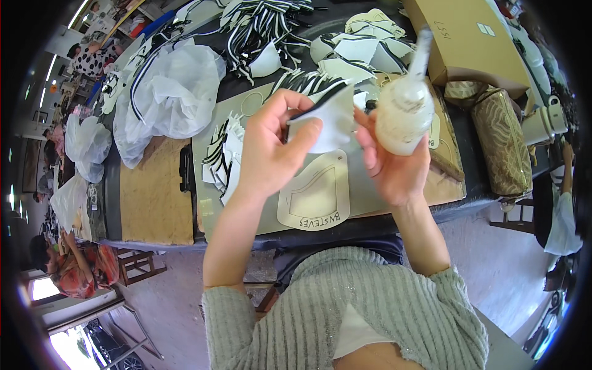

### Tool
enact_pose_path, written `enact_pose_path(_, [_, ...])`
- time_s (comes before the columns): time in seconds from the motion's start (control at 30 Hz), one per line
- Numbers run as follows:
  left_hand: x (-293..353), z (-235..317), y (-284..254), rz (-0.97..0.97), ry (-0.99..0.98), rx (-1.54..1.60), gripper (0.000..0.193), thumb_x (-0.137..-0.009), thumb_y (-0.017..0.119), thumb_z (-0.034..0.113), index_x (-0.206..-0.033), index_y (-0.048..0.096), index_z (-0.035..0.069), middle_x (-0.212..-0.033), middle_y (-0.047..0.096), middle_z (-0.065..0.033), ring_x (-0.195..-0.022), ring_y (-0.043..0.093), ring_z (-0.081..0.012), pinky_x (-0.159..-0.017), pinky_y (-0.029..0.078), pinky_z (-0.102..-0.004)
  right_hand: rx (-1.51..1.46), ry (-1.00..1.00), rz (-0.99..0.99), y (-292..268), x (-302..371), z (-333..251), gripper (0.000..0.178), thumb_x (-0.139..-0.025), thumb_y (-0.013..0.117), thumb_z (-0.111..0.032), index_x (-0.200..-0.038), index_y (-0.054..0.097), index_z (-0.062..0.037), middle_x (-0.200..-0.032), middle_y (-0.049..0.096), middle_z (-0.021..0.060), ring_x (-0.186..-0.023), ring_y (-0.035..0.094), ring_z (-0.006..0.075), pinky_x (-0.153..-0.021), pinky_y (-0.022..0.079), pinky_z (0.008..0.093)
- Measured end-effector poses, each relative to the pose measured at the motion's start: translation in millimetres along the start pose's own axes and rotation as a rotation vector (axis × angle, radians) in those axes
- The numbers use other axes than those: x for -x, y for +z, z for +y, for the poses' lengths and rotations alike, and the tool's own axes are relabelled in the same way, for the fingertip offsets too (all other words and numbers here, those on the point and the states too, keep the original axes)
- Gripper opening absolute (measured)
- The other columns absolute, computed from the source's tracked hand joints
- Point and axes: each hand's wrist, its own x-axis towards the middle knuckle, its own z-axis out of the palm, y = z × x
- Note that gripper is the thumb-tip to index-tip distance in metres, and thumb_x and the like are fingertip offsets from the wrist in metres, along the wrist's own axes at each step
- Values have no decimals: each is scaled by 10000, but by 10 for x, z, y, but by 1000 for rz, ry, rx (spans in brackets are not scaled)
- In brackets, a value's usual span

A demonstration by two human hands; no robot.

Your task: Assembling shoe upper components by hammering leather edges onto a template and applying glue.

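Between the thumb and fingers of my left hand (271, 148) is a white fabric-like piece (333, 123) with a black edge strip, raised above the work board. My right hand (401, 169) holds a translucent squeeze bottle (404, 114), its pale nozzle pointing up and away from me. The bottle is partly filled with whitish stuff, and its side is smeared. My right fingertips are close to the piece's right edge; whether they touch it I cannot tell. Below both hands, a pale template plate (314, 222) with a curved cut-out lies on the grey board (265, 223).
Black-edged white pieces (227, 157) lie left of my left hand. Beyond are a heap of black-and-white strips (265, 28), stacked white pieces (364, 46) and plastic bags (169, 92). A cardboard box (472, 43), patterned pouch (502, 142) and white mug (542, 123) stand right.
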Motion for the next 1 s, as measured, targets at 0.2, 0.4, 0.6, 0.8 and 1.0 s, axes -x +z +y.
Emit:
enact_pose_path(0.2, [260, -170, 265, 158, 29, 356, 227, -883, 694, 131, -1028, 624, -29, -819, 653, -53, -584, 580, -82, -542, 494, -222, -75, 116, 28, 118, 40, 43, 745, -936, 380, -634, -1439, 358, -86, -1393, 468, 144, -1273, 483, 345, -963, 532, 393])
enact_pose_path(0.4, [411, -187, 233, 369, 164, 247, 193, -934, 617, 101, -1060, 644, -43, -855, 651, -47, -649, 581, -70, -597, 582, -274, 476, -288, 227, 104, 163, -126, 662, -966, 422, -530, -1373, 408, -9, -1316, 533, 187, -1227, 527, 324, -970, 508, 429])
enact_pose_path(0.6, [495, -77, 284, 417, 208, 259, 215, -926, 590, 27, -1120, 617, -62, -925, 645, -61, -707, 571, -60, -592, 595, -275, 894, -938, 117, 97, 434, -321, 536, -916, 625, -278, -1296, 428, 45, -1197, 558, 148, -1109, 544, 228, -975, 414, 379])
enact_pose_path(0.8, [530, -45, 309, 400, 257, 248, 250, -927, 577, 9, -1164, 599, -69, -965, 647, -72, -751, 591, -75, -605, 602, -284, 1039, -1016, 147, 192, 466, -333, 603, -863, 689, -314, -1276, 417, 32, -1138, 537, 126, -1080, 535, 214, -946, 431, 373])
enact_pose_path(1.0, [565, -36, 297, 392, 303, 219, 242, -930, 572, 10, -1150, 597, -87, -992, 660, -119, -776, 622, -105, -615, 605, -295, 1227, -1026, 104, 227, 495, -230, 719, -797, 748, -367, -1289, 377, 4, -1152, 496, 116, -1057, 529, 210, -921, 443, 358])
